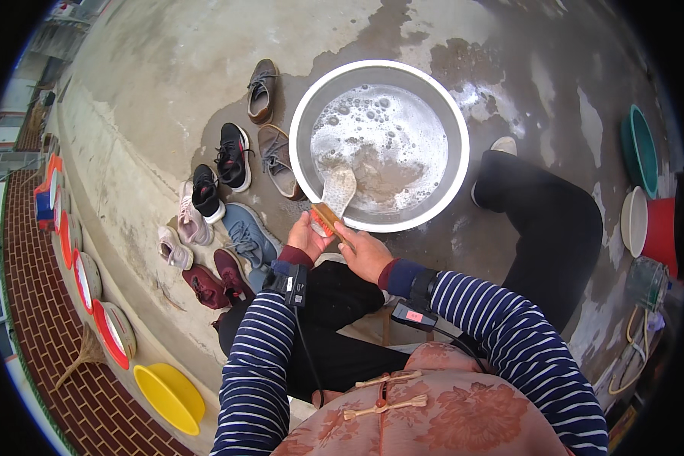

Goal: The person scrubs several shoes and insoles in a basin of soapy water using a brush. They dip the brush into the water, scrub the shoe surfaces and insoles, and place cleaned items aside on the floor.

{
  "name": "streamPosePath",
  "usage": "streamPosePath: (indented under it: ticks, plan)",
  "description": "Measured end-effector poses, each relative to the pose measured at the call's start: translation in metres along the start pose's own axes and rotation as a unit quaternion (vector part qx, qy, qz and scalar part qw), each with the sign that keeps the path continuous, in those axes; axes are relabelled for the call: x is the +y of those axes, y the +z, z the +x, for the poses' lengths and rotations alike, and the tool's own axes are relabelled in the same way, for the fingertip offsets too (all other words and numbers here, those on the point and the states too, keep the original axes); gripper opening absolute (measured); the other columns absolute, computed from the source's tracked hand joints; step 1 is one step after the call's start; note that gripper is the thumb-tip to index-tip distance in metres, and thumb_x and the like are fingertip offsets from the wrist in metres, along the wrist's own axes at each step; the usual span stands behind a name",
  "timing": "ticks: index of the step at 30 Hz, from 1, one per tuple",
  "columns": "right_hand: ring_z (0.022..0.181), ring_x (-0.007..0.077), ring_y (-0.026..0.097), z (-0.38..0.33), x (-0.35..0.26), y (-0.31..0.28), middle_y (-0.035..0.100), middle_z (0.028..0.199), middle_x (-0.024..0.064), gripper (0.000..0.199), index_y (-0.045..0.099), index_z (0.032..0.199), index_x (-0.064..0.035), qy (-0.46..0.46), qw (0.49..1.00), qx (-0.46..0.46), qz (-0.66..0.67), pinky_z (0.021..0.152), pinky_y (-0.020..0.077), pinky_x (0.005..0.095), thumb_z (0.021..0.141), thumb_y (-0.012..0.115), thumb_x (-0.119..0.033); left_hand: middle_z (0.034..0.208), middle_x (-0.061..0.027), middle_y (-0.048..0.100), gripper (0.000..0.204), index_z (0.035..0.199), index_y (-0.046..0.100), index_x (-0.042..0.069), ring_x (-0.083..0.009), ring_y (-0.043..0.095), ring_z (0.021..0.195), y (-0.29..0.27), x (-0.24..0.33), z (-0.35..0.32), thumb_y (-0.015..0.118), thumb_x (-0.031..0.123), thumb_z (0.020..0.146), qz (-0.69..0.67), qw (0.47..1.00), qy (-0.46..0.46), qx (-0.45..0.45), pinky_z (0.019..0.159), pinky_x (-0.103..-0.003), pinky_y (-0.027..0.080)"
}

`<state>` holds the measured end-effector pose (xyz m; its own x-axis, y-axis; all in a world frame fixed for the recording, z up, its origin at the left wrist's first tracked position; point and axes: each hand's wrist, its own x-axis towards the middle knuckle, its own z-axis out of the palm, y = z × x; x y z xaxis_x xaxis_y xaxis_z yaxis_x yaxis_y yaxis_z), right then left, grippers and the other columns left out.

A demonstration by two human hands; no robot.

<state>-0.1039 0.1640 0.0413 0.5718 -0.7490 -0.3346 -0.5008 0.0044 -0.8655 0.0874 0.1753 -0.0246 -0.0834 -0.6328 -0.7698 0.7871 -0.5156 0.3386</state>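
My left hand (pixel 306 238) is closed round the near end of a pale, wet insole (pixel 340 188). Its other end reaches over the near rim of a wide metal basin (pixel 457 179), which holds cloudy, sudsy water (pixel 380 140). In my right hand (pixel 366 254) is a scrubbing brush (pixel 328 216) with a wooden back and orange bristles. The bristles face the insole close by my left fingers; the brush hides part of that end, so I cannot tell how firmly they touch.
Several shoes stand left of the basin, among them a brown pair (pixel 280 161), black sneakers (pixel 233 156), blue-grey ones (pixel 249 234) and maroon ones (pixel 205 286). A yellow tub (pixel 169 397) lies lower left. A green basin (pixel 641 150) and red bucket (pixel 661 234) stand right. Wet patches mark the concrete.
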Motion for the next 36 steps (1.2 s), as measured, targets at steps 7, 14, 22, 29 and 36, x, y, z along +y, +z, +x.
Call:
streamPosePath:
  ticks: [7,14,22,29,36]
  plan:
    - [0.085,0.0440,0.060,-0.001,0.002,0.021,0.058,0.095,0.0285,0.051,0.043,0.140,-0.0168,0.003,0.996,-0.084,-0.043,0.079,0.0491,0.0482,0.090,0.051,-0.023,0.131,-0.0195,0.049,0.050,0.135,0.037,0.002,-0.0382,0.053,0.117,-0.008,-0.001,-0.004,0.028,0.038,0.102,0.041,0.999,-0.020,0.026,0.099,-0.049,0.046]
    - [0.082,0.0414,0.061,0.010,0.019,0.015,0.059,0.090,0.0260,0.050,0.045,0.138,-0.0124,0.019,0.997,0.048,-0.063,0.074,0.0482,0.0473,0.090,0.053,-0.023,0.121,-0.0188,0.056,0.039,0.130,0.043,-0.007,-0.0306,0.059,0.109,-0.009,0.017,-0.019,0.044,-0.008,0.090,0.218,0.975,-0.045,0.025,0.095,-0.038,0.053]
    - [0.082,0.0398,0.059,0.001,0.032,0.013,0.055,0.093,0.0233,0.052,0.040,0.142,-0.0169,0.010,0.990,0.102,-0.096,0.074,0.0476,0.0454,0.092,0.052,-0.021,0.127,-0.0207,0.053,0.048,0.132,0.040,-0.007,-0.0327,0.057,0.114,-0.023,0.022,-0.025,0.040,-0.015,0.085,0.229,0.971,-0.072,0.023,0.097,-0.044,0.051]
    - [0.080,0.0422,0.061,-0.007,0.050,-0.002,0.058,0.091,0.0259,0.051,0.042,0.139,-0.0147,0.088,0.983,0.017,-0.157,0.073,0.0502,0.0479,0.090,0.053,-0.023,0.127,-0.0197,0.052,0.052,0.130,0.044,-0.007,-0.0330,0.055,0.116,-0.025,0.023,-0.019,0.034,-0.017,0.080,0.194,0.978,-0.071,0.028,0.094,-0.047,0.052]
    - [0.079,0.0411,0.059,-0.030,0.031,0.006,0.054,0.092,0.0236,0.050,0.044,0.138,-0.0123,0.015,0.988,0.029,-0.151,0.072,0.0486,0.0481,0.090,0.054,-0.021,0.131,-0.0220,0.049,0.054,0.131,0.042,-0.010,-0.0348,0.053,0.118,-0.019,0.023,-0.018,0.033,-0.017,0.078,0.213,0.975,-0.067,0.004,0.097,-0.046,0.050]
